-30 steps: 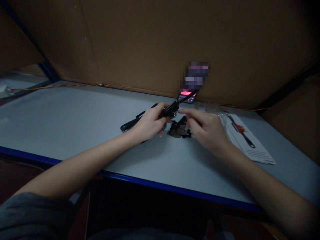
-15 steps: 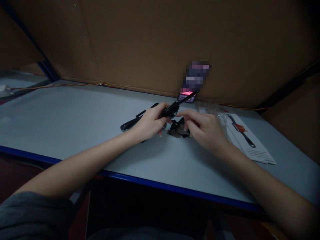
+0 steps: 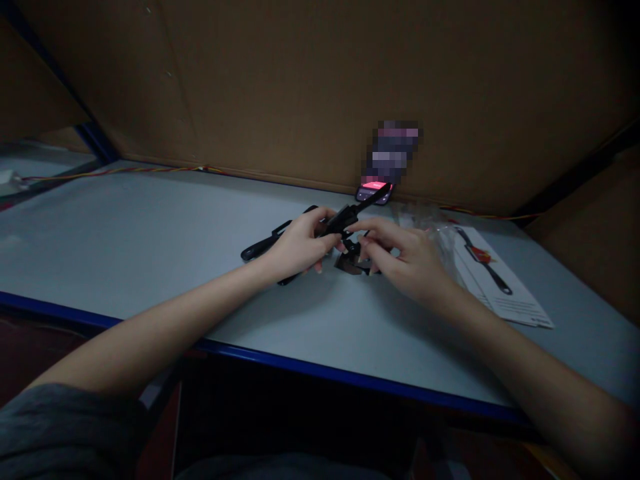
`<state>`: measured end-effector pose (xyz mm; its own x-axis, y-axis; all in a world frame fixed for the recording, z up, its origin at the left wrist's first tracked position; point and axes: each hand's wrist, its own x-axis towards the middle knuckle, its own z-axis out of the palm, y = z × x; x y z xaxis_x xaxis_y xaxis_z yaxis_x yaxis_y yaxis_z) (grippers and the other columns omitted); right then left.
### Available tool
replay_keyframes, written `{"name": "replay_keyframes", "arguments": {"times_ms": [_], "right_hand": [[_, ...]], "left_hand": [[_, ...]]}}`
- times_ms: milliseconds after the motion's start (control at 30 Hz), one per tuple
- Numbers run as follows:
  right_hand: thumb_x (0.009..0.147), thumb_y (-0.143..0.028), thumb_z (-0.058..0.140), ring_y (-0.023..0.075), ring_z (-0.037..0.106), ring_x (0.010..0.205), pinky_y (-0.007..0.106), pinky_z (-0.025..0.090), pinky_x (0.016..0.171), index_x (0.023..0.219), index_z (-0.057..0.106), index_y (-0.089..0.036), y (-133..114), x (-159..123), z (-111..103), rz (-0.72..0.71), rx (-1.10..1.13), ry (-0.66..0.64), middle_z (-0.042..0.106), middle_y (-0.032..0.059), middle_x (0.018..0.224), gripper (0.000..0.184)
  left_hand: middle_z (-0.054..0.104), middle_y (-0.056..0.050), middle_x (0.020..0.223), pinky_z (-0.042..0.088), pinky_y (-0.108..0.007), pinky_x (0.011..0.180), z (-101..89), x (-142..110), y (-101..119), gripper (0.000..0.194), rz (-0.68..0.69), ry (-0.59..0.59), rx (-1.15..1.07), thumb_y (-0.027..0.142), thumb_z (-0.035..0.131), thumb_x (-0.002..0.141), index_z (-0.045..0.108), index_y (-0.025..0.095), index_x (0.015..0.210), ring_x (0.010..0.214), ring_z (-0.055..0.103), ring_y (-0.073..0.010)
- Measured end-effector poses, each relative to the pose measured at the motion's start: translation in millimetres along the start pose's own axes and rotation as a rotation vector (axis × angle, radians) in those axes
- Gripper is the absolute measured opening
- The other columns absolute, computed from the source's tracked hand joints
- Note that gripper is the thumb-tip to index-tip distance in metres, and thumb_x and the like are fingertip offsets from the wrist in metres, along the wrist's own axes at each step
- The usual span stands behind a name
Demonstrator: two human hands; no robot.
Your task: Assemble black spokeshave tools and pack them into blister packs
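My left hand (image 3: 303,243) is closed around a black spokeshave (image 3: 343,219), whose far handle points up and away in front of the phone. My right hand (image 3: 407,260) is at its middle, fingers curled, index fingertip against its side; anything small pinched there is hidden. Below the fingers, dark flat metal parts (image 3: 353,265) rest on the table. Another black tool with a long handle (image 3: 257,250) lies behind my left wrist, partly covered by it.
A lit phone (image 3: 375,193) leans on the cardboard wall (image 3: 280,93), its screen blurred. Clear plastic wrapping (image 3: 440,230) and a printed card (image 3: 520,303) picturing a spokeshave lie to the right. A thin twisted wire (image 3: 150,169) runs along the back. The table has a blue front edge (image 3: 300,367).
The spokeshave has turned slightly in my left hand, so its far handle shows broader. My right hand's fingertips have shifted a little left, closer to its middle.
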<state>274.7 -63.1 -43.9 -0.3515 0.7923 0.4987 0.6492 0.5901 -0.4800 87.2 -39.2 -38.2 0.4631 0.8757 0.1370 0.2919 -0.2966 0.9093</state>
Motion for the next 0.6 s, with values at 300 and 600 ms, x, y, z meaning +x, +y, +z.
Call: {"name": "replay_keyframes", "arguments": {"times_ms": [300,600], "right_hand": [[0.079,-0.012,0.045,0.0181,0.06,0.072,0.028,0.04,0.061,0.092,0.064,-0.02,2.7,0.7,-3.7,-0.103,-0.247,0.044,0.066,0.0044,0.083,0.025],[0.082,-0.01,0.045,0.0181,0.06,0.081,0.029,0.045,0.069,0.103,0.062,-0.02,2.1,2.1,-1.6,-0.157,-0.134,0.006,0.064,0.0058,0.093,0.029]], "left_hand": [[0.067,-0.002,0.081,0.037,-0.013,0.033,1.2,0.4,3.2,0.02,-0.006,0.01,-0.012,0.014,0.052,0.084,0.05,0.015,0.103,0.037,0.045,-0.0006],[0.068,-0.003,0.086,0.035,-0.012,0.032,0.7,1.6,-4.3,0.021,0.012,-0.021,0.004,0.018,0.052,0.085,0.05,0.016,0.105,0.036,0.046,-0.0001]]}}
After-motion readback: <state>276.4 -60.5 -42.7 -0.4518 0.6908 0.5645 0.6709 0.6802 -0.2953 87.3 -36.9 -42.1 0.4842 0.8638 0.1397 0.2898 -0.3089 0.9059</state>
